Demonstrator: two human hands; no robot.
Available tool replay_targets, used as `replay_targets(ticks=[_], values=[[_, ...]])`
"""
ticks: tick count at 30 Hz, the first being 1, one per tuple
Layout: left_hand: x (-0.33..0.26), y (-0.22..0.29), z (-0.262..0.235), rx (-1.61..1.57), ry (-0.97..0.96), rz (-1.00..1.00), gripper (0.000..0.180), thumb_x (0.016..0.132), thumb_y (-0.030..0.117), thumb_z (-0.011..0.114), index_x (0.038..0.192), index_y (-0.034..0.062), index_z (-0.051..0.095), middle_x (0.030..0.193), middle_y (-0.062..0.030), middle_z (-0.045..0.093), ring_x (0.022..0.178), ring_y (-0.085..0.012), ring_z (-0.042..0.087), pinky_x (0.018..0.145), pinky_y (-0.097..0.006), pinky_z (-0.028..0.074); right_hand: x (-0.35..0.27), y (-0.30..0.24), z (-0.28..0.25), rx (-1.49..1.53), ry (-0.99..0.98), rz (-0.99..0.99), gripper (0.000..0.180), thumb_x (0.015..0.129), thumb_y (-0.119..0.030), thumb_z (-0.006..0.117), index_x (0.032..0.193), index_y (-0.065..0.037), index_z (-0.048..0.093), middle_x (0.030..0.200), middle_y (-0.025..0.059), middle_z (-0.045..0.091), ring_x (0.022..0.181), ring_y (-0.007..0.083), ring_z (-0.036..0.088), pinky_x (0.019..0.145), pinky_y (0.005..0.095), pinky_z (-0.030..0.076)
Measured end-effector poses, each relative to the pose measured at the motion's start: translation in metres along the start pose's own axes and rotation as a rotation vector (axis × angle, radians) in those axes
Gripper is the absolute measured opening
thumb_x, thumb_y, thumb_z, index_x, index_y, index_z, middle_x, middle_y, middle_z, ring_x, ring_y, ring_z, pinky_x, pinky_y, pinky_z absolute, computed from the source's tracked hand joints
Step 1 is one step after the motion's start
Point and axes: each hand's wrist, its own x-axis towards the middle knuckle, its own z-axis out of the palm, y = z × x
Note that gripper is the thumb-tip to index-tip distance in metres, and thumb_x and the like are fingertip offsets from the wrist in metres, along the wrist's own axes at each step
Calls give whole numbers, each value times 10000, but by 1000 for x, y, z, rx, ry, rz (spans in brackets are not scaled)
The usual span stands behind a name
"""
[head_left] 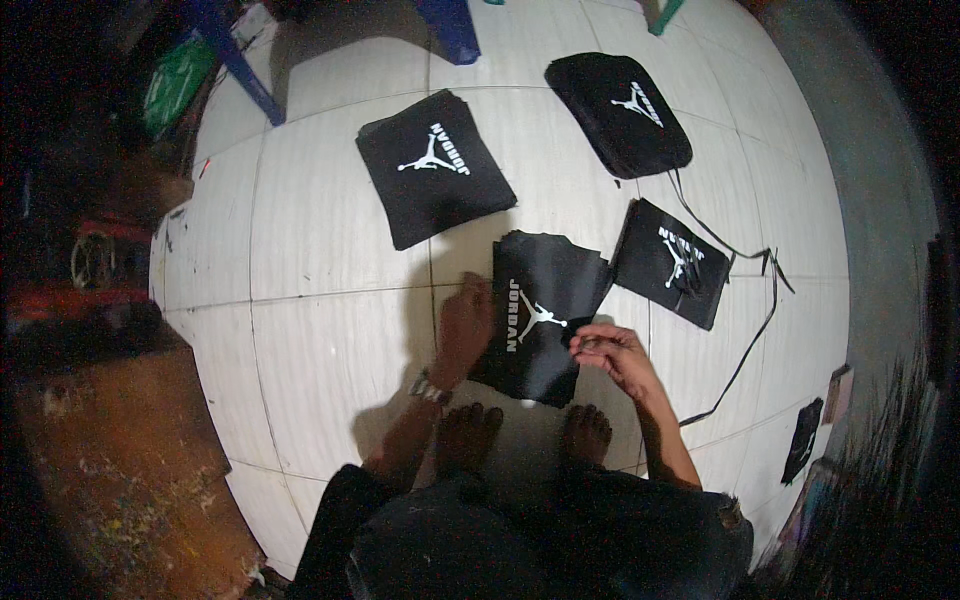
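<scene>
A stack of flat black fabric pieces [545, 300] with a white printed figure lies on the white tiled floor in front of my bare feet. My left hand [466, 325] rests flat on its left edge, a watch on that wrist. At the stack's right edge my right hand [606, 350] pinches a small black piece, fingers closed on it. Three more black printed stacks lie farther out: one at the far left [435, 165], one at the far right [618, 112], one to the right [668, 262].
A long thin black strap [748, 345] trails across the tiles on the right. Blue furniture legs [240, 65] stand at the far left, another [452, 30] at the far middle. A worn brown surface [110, 460] lies at left. Small dark scraps [803, 440] sit at the right wall.
</scene>
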Motion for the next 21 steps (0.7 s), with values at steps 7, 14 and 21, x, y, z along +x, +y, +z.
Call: replay_targets(ticks=[7, 14, 21], values=[[3, -43, -36, -34, -64, 77, 116, 984, 76, 582, 1073, 3, 599, 776, -192, 696, 722, -372, 701, 671, -443, 537, -16, 19, -26, -22, 160, -145, 200, 1010, -39, 602, 1175, 51, 670, 1057, 174, 746, 942, 235, 743, 794, 338, 614], [2, -61, -46, 289, -244, 167, 221, 972, 179, 650, 889, -25, 680, 778, -217, 701, 714, -352, 695, 681, -453, 531, -13, 30, -24, 24, 365, -244, 196, 998, -178, 645, 1003, 16, 662, 894, 119, 715, 792, 204, 686, 705, 320, 545], [20, -33, -38, -264, -403, -65, 304, 1004, 249, 636, 890, -30, 674, 754, -183, 704, 629, -289, 692, 625, -432, 524, -10, 32, -13, -213, 293, -298, 208, 1022, -182, 634, 1109, -1, 688, 843, 25, 653, 716, 110, 599, 657, 260, 476]])
